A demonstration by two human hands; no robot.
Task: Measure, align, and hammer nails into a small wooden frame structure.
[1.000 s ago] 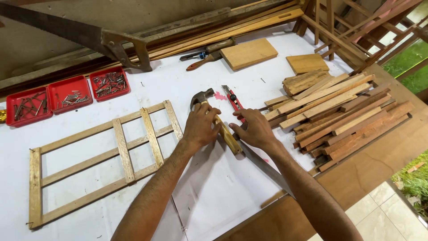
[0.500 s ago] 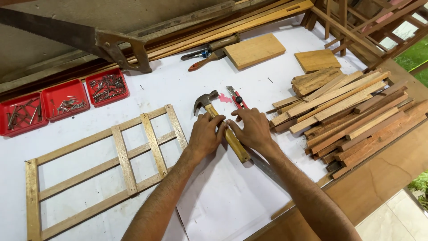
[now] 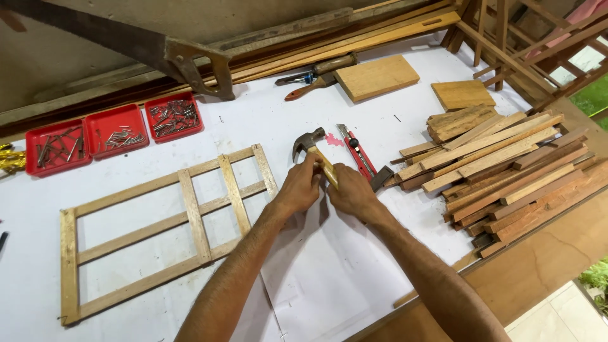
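Both hands are closed on the wooden handle of a hammer, the left hand and right hand gripped side by side. Just right of them a red utility knife is laid, so a finger could be cut if the grip slipped sideways. Farther right, the stacked wood strips could be knocked off the table edge.

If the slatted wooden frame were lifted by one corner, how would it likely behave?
The wooden frame probably lifts light, its slats being thin. It may flex or rack, with long rails and few crosspieces. Lying flat on the white table, it should slide, not roll.
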